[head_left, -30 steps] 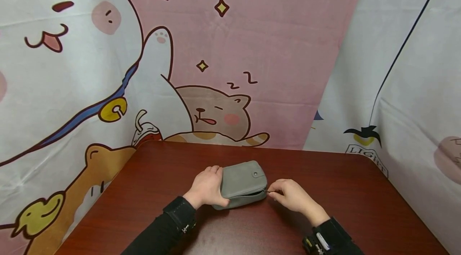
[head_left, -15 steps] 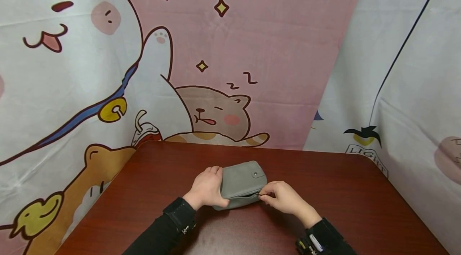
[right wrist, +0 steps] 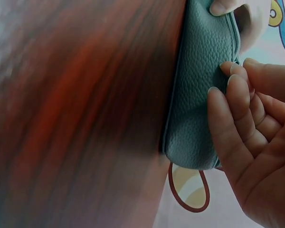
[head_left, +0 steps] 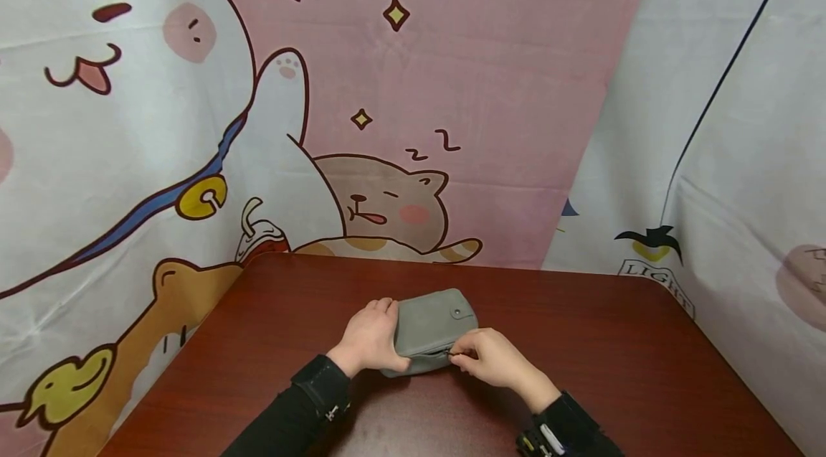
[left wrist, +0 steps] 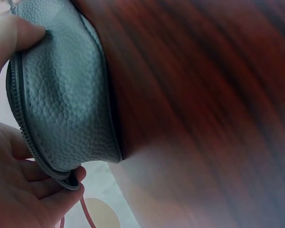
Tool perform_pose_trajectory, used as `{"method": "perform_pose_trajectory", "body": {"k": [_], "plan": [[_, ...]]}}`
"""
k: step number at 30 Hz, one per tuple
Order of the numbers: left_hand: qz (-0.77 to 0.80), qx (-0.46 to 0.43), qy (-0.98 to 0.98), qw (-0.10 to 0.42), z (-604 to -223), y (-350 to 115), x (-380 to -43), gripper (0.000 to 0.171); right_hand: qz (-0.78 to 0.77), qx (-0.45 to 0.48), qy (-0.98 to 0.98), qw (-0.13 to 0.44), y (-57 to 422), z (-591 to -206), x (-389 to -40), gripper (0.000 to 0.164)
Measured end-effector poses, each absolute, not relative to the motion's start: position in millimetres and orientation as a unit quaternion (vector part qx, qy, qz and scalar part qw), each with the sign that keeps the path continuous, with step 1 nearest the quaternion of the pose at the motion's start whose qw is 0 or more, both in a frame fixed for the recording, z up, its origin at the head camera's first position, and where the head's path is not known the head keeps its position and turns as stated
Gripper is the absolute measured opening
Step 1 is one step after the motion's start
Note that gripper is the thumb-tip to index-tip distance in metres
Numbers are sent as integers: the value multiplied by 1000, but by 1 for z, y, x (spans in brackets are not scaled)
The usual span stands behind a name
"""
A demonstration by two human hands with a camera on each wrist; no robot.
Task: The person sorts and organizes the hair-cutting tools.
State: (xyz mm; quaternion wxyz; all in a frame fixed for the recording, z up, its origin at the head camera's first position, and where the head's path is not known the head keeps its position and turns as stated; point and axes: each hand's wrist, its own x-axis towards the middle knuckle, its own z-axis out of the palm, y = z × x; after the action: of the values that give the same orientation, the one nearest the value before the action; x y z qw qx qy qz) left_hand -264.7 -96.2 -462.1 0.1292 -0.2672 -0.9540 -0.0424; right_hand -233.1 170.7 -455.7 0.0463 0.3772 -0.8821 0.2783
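A grey-green pebbled leather zip pouch (head_left: 429, 321) lies on the table, its snap-tab side up. My left hand (head_left: 370, 338) grips its left end, thumb on the near wall and fingers round the far side. At the front edge, my right hand (head_left: 495, 360) pinches the zipper pull, which is mostly hidden behind the fingertips. Left of that pinch a short dark gap in the zip still shows. In the left wrist view, zipper teeth (left wrist: 26, 121) curve round the pouch's end. The right wrist view shows thumb and forefinger together at the zip, other fingers against the pouch wall.
The reddish-brown wooden table (head_left: 619, 364) extends around the pouch. Behind it hangs a cartoon-printed cloth (head_left: 490, 120), meeting a pale cloth at the right. Dark cuffs with devices strapped on cover both wrists.
My right hand has slid leftward along the pouch's front edge with the zipper pull, and the zip's gap has grown shorter. My left hand has stayed in place.
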Motion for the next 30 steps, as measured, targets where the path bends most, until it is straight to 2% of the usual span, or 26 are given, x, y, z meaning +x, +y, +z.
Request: {"method": "perform_pose_trajectory", "body": {"k": [10, 19, 30], "plan": [[-46, -267, -955, 124, -461, -95, -264, 108, 277, 388, -878, 48, 157, -456, -231, 9], [-51, -265, -955, 122, -462, -95, -265, 109, 340, 351, -873, -18, 149, -455, -227, 11], [-63, -265, -954, 123, -462, -97, -265, 110, 319, 359, -877, -15, 139, -451, -226, 11]]}}
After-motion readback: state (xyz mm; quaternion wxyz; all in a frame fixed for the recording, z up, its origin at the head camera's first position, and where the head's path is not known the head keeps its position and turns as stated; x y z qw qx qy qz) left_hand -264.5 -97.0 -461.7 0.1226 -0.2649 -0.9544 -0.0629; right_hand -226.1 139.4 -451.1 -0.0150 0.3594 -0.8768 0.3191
